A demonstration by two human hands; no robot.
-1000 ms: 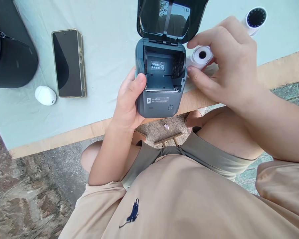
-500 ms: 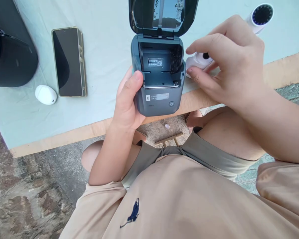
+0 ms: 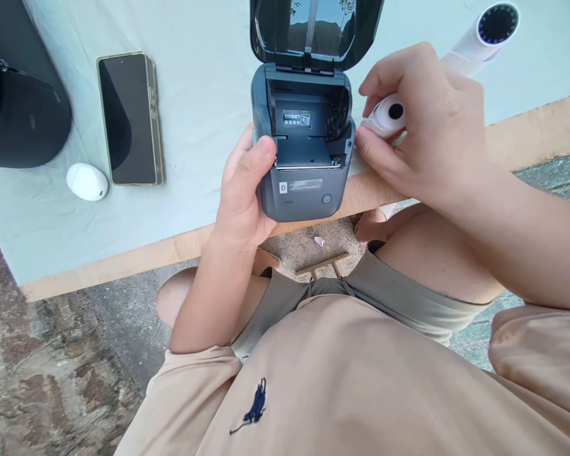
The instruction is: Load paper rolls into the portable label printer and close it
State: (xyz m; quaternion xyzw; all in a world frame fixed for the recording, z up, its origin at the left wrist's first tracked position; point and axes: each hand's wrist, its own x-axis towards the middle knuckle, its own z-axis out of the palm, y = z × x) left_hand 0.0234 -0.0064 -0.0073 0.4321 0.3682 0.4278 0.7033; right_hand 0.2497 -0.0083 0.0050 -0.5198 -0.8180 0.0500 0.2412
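Gripping the little grey printer (image 3: 297,201) by its left side, the left hand (image 3: 243,195) has it right at the table's near edge (image 3: 123,261), lid (image 3: 267,38) flipped up. The right hand (image 3: 437,123) is pinching a small white roll (image 3: 384,118) between thumb and curled fingers, just beside the printer; can't tell if they touch. Phone (image 3: 129,120) and a white oval gadget (image 3: 86,181) sit off left, fwiw.

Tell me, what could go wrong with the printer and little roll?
The left hand holds the printer near the table edge, so it might fall if the grip slips. The right hand curls around the small white roll, which could slip away. The lid is open and might get bumped.
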